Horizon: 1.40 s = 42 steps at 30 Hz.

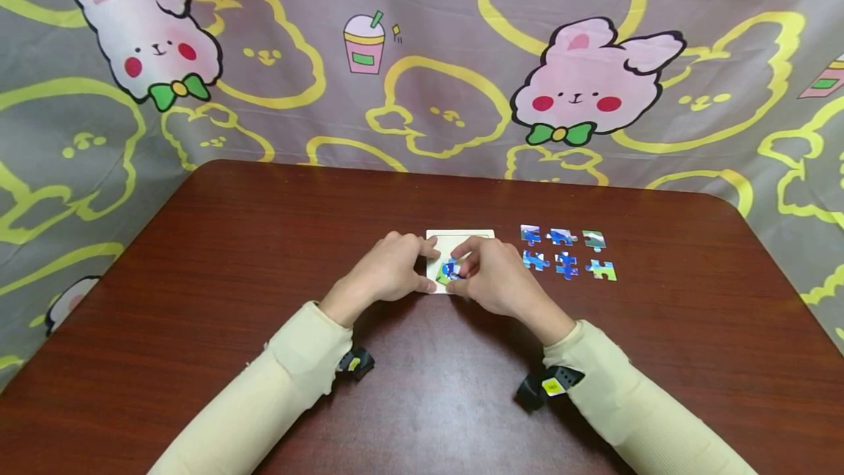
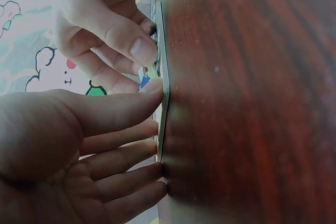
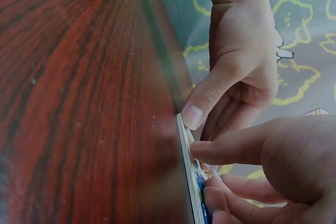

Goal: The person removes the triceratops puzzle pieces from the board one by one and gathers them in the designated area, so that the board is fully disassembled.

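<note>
A pale, shallow puzzle board (image 1: pixel 469 234) lies flat near the middle of the table. In its front left part is a jigsaw puzzle piece (image 1: pixel 445 275) printed in blue and green. My right hand (image 1: pixel 500 277) pinches that piece between thumb and fingers, low over the board; its fingertips partly cover the piece. At the board's left side rests my left hand (image 1: pixel 392 267), thumb at the front corner and fingers fairly straight along the edge. The left wrist view shows its thumb (image 2: pixel 118 109) touching the board's rim, close beside the right hand's thumb.
Several loose puzzle pieces lie in two rows right of the board, among them a blue one (image 1: pixel 565 264) and a green one (image 1: pixel 601 270). The brown table (image 1: pixel 264 240) ends at a patterned curtain (image 1: pixel 422 57). Black straps (image 1: pixel 550 385) hang at both sleeves.
</note>
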Tool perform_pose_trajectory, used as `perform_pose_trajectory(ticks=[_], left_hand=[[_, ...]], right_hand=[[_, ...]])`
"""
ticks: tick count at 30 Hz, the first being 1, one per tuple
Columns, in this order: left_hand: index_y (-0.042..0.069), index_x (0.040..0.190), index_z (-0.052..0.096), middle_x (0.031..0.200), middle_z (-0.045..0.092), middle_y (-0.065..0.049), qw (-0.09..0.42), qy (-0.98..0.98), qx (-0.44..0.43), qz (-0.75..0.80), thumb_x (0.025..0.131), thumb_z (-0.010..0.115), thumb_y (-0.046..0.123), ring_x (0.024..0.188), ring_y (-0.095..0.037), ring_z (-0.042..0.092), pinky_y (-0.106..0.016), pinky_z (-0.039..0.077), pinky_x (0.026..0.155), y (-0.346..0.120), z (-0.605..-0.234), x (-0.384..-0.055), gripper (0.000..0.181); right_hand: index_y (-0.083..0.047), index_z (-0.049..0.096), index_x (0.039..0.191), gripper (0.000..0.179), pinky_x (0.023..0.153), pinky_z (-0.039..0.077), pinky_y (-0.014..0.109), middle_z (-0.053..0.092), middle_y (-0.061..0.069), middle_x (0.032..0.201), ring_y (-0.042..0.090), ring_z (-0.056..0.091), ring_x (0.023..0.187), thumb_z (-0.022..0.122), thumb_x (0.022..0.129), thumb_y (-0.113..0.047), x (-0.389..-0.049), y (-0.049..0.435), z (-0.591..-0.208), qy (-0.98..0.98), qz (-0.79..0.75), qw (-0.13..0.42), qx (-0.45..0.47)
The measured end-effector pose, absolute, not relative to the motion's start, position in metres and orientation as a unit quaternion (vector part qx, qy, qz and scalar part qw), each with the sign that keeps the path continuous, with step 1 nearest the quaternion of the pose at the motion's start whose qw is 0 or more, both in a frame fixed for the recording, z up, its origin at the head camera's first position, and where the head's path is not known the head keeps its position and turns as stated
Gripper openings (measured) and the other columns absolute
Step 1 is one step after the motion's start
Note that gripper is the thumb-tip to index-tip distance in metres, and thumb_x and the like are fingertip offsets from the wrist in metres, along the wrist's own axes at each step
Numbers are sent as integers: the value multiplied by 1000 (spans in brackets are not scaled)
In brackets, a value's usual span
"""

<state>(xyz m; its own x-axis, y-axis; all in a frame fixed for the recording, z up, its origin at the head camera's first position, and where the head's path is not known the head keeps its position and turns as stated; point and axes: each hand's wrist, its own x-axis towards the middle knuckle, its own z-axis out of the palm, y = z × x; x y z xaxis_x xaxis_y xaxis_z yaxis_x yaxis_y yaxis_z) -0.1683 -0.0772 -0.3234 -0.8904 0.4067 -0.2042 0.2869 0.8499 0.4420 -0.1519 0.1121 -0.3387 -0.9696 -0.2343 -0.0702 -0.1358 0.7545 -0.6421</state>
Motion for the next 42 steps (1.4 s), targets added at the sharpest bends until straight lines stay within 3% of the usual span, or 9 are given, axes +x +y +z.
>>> perform_pose_trajectory(ticks=[20,34,42], left_hand=[[17,141,71,163,51,-2,155,944,204,209,91,86,25,154,-29,46,-46,44,122,-73,-327,-169,52],[16,141,71,162,53,-3,152,945,211,198,92,85,25,153,-30,47,-46,44,122,-75,-325,-171,51],[16,141,71,163,52,-2,151,947,199,202,92,85,23,155,-31,45,-46,43,122,-77,-325,-169,51]], right_hand=[[-4,77,114,38,70,52,28,76,-1,82,5,67,69,89,83,-23,-150,126,-338,927,-341,69,-137],[-4,77,116,36,68,51,31,73,4,87,15,66,76,88,85,-18,-151,154,-327,919,-361,59,-147],[-7,78,119,37,70,49,31,73,3,90,19,68,88,88,87,-23,-148,177,-318,929,-342,35,-136]])
